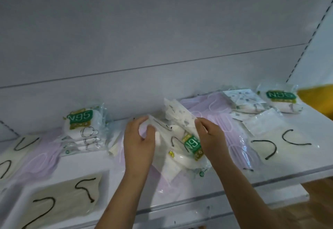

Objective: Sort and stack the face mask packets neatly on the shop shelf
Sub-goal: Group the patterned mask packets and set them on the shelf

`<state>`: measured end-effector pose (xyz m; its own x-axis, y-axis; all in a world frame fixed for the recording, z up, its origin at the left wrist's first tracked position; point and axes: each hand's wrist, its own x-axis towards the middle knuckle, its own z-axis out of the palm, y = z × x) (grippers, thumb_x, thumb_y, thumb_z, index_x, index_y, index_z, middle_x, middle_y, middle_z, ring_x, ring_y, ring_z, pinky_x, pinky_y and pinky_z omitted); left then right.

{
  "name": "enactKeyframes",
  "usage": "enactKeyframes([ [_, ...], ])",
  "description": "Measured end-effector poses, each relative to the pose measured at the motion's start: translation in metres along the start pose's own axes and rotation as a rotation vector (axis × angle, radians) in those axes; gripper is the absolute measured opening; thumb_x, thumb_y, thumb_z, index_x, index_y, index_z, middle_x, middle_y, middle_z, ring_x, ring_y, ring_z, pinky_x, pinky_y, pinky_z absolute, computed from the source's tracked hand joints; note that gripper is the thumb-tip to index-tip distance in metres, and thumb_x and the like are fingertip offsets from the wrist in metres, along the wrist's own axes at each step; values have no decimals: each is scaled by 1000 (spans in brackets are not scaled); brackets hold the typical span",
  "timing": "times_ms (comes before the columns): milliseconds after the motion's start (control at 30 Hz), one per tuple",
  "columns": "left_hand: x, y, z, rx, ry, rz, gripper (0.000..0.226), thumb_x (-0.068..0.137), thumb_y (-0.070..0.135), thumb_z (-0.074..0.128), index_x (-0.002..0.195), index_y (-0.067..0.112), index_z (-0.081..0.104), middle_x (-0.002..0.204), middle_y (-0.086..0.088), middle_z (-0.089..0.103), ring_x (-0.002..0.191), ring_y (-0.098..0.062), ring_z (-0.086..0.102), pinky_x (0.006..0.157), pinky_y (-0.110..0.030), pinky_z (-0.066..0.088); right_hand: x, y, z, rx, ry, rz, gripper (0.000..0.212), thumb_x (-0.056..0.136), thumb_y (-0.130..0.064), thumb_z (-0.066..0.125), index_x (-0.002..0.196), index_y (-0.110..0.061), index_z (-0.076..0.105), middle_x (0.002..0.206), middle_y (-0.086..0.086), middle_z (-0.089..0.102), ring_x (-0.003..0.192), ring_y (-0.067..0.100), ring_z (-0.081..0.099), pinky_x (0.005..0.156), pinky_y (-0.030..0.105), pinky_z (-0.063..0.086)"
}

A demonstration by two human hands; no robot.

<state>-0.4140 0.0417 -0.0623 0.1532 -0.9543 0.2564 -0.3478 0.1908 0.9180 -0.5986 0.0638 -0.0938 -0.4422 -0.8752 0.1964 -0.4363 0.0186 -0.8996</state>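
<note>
Both hands meet over the middle of the white shelf (234, 178), gripping a loose bundle of mask packets (177, 138). The left hand (138, 142) sits at the bundle's 9 o'clock edge, its fingers curled over the top corner of a clear packet and the thumb pressed on the near face, so the plastic is pinched between them. The right hand (210, 137) holds the bundle's 3 o'clock side, fingers bent round the edge of a packet with a grey speckled print (180, 115); its fingertips are hidden behind the plastic.

The speckled packet stands tilted up off the shelf, its long axis running from about 5 o'clock up to 11 o'clock. Below it a packet with a green N95 label (192, 145) lies slanted, the label's lettering turned sideways, its long axis roughly 12 to 6 o'clock. The bundle's lower end rests on lilac masks (221, 120) spread flat beneath.

Both forearms come in from 6 o'clock and converge, wrists nearly straight, backs of the hands facing the camera.

At 9 o'clock a neat stack of N95 packets (82, 131) stands near the back wall. At 2 o'clock another N95 packet (281, 99) lies flat beside more speckled ones. Cream masks with black ear loops (281, 144) lie at 3 o'clock, and similar ones (63, 200) at 7 o'clock.
</note>
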Motion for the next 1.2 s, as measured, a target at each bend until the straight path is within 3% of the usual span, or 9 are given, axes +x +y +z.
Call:
enactKeyframes([
  [167, -2, 18, -6, -53, 188, 107, 30, 97, 13, 55, 122, 28, 63, 118, 23, 54, 112, 11, 50, 87, -1, 37, 7, -14, -9, 274, 120, 20, 24, 102, -32, 50, 91, -25, 70, 83, -6, 71, 84, 13, 67, 75, 31, 54],
  [267, 3, 26, 10, -113, -10, -41, 40, 97, 27, 61, 137, 25, 55, 131, 14, 56, 119, -1, 55, 91, -5, 41, 9, -27, -17, 518, 60, 62, 25, 103, -33, 48, 94, -24, 70, 92, 3, 73, 89, 27, 71, 81, 46, 59],
  [367, 10, 28, 33, -289, -299, -344, 68, 84, 59, 67, 141, 25, 51, 132, 9, 63, 120, -12, 62, 106, -31, 46, 10, -28, -18, 615, 10, 134, 22, 104, -26, 48, 98, -17, 68, 93, 11, 73, 89, 34, 71, 80, 48, 60],
  [633, 20, 22, 55, -435, -303, -393, 18, 94, 14, 67, 111, 11, 72, 101, -5, 78, 93, -23, 75, 83, -37, 58, 17, 0, -23, 620, -119, 249, 17, 98, -7, 56, 108, -18, 65, 97, 0, 76, 90, 21, 73, 76, 37, 60],
  [800, 17, 22, 67, -422, -351, -370, 26, 87, 13, 75, 112, 12, 69, 103, -5, 77, 93, -24, 75, 82, -39, 60, 19, 3, -26, 363, -46, 172, 7, 92, -24, 69, 86, -20, 66, 79, -4, 74, 72, 17, 70, 63, 31, 59],
  [900, 19, 20, 78, -410, -364, -377, 26, 87, 19, 76, 112, 14, 70, 104, -4, 77, 94, -23, 75, 85, -43, 60, 29, 9, -33, 159, 10, 43, 43, 95, -48, 55, 76, -10, 60, 64, -1, 61, 59, 17, 55, 58, 33, 46],
  [1033, 21, 21, 93, -403, -356, -395, 22, 93, 32, 68, 111, 21, 71, 103, 3, 78, 90, -13, 75, 74, -29, 57, 89, 49, -75, -349, 185, -106, 42, 93, -46, 61, 120, -14, 62, 118, 6, 63, 107, 24, 59, 89, 37, 47],
  [1100, 20, 21, 99, -427, -363, -425, 17, 96, 35, 64, 108, 24, 69, 97, 6, 78, 83, -10, 75, 65, -24, 55, 123, 75, -101, -628, 124, -52, 67, 87, -39, 69, 143, -11, 46, 145, 15, 47, 129, 35, 46, 103, 44, 41],
  [1200, 17, 22, 105, -451, -370, -475, 13, 99, 29, 61, 109, 24, 67, 97, 4, 78, 83, -13, 76, 74, -34, 59, 144, 96, -122, -723, 10, 29, 52, 88, -39, 66, 134, -17, 58, 132, 12, 62, 118, 31, 58, 92, 36, 47],
])
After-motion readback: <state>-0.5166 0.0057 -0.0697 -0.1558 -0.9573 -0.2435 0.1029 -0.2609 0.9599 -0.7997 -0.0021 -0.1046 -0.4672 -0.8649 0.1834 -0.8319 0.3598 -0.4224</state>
